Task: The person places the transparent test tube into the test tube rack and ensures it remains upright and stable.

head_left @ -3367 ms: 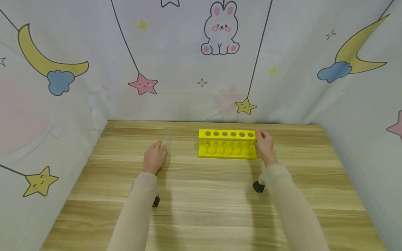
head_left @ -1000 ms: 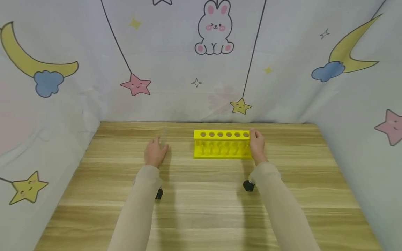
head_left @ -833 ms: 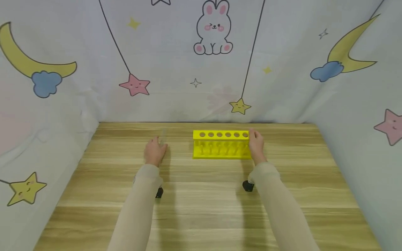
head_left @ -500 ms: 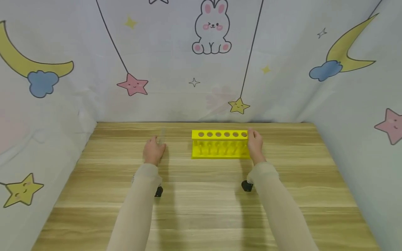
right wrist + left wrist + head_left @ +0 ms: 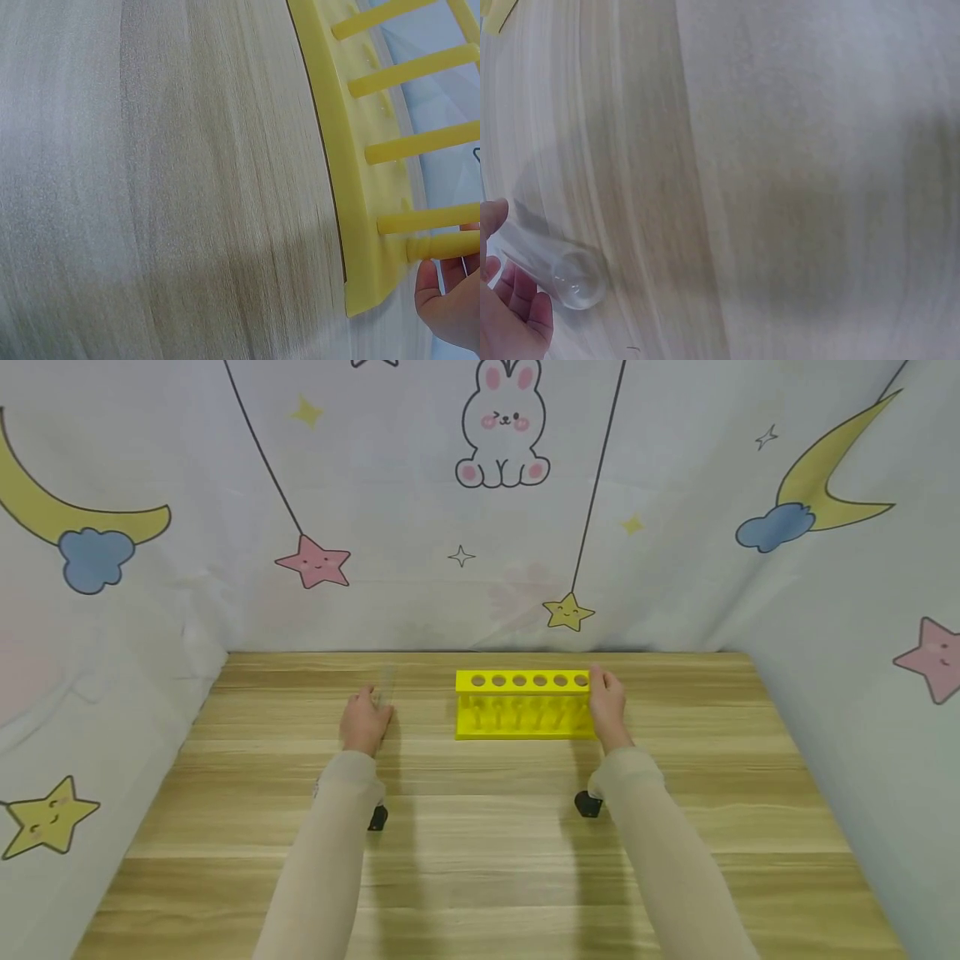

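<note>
Three cloth walls point(image 5: 412, 527): white, at the back, left and right, printed with drawings.
Surface point(image 5: 480, 860): pale wood-grain boards, meeting the back wall in a straight edge.
Sleeves point(image 5: 318, 860): cream, two, reaching in from the near edge.
Moons point(image 5: 813, 468): yellow crescents, one to the left and one to the right, each with a blue cloud point(image 5: 776, 525) over it; the left crescent is cut off by the view's edge.
Rabbit point(image 5: 504, 422): white with pink ears, cheeks and feet, printed on the back wall above the rack.
Rack point(image 5: 525, 688): yellow, upright near the back of the surface, six round holes along its top and a row of pegs on its base.
Right grip point(image 5: 609, 703): clamped on the rack's right end; the right wrist view shows thumb and fingers at the end post.
Left grip point(image 5: 364, 722): clamped on the tube, thumb at one side, curled fingers at the other.
Tube point(image 5: 559, 274): clear, left of the rack and well apart from it, slanting away from the left wrist camera; whether it touches the surface, I cannot tell.
Black blocks point(image 5: 588, 804): two, one at each wrist.
</note>
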Available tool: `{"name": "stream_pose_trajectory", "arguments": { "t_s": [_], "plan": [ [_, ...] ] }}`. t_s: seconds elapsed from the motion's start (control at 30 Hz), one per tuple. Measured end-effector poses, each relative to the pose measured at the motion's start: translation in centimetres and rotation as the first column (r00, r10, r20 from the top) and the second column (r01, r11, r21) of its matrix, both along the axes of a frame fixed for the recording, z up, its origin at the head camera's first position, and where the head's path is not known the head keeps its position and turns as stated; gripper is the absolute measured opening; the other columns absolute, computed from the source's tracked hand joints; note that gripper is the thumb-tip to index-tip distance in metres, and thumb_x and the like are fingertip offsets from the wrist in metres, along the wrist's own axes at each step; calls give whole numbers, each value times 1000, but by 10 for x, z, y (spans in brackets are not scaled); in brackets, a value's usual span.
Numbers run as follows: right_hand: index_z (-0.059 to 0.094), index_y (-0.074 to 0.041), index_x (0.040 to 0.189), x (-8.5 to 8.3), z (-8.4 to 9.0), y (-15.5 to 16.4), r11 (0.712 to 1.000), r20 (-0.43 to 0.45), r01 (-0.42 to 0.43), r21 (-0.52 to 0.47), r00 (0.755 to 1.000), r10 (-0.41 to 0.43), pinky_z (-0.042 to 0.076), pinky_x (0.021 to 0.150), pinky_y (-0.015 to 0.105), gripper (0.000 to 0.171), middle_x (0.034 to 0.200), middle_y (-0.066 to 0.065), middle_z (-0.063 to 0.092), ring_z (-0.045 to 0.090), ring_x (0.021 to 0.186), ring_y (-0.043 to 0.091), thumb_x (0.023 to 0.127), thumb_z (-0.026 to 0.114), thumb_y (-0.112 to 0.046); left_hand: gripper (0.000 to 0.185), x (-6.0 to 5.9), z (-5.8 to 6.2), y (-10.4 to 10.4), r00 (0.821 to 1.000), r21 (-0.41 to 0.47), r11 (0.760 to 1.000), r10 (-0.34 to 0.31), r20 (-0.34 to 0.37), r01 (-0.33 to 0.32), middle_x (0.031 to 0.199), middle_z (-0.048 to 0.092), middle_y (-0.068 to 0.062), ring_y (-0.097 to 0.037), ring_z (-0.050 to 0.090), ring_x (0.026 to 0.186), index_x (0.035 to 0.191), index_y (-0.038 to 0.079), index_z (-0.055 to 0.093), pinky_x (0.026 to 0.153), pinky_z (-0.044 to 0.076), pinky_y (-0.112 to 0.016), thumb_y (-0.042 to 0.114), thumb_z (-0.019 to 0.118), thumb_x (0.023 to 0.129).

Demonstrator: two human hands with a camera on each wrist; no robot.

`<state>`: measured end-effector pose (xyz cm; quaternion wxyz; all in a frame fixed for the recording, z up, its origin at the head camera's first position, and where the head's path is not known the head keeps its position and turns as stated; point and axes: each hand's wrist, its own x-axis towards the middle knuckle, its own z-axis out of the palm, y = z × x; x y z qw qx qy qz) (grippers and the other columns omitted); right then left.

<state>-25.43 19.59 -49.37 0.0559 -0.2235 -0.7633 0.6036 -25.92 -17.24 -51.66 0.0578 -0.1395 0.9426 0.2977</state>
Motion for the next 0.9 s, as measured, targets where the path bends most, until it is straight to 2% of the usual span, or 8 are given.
{"name": "stream_pose_trajectory", "arguments": {
  "t_s": [0.7,0.9],
  "plan": [
    [45,-14,82,0,-2,0,1000,11,-19,2,1000,19,28,50,22,35,67,1,32,29,53,11,91,35,-47,56,2,1,2,1000,17,1000,-9,4,9,122,45,-23,-37,47,106,134,6,31,88,40,-47,26,53,86],
    [46,-11,85,-1,-2,0,1000,3,-19,10,1000,19,29,54,24,37,68,1,31,30,58,12,92,34,-46,55,2,2,3,1000,8,1000,-11,-5,11,122,45,-23,-37,46,108,134,6,32,90,39,-47,25,52,87]
  ]
}}
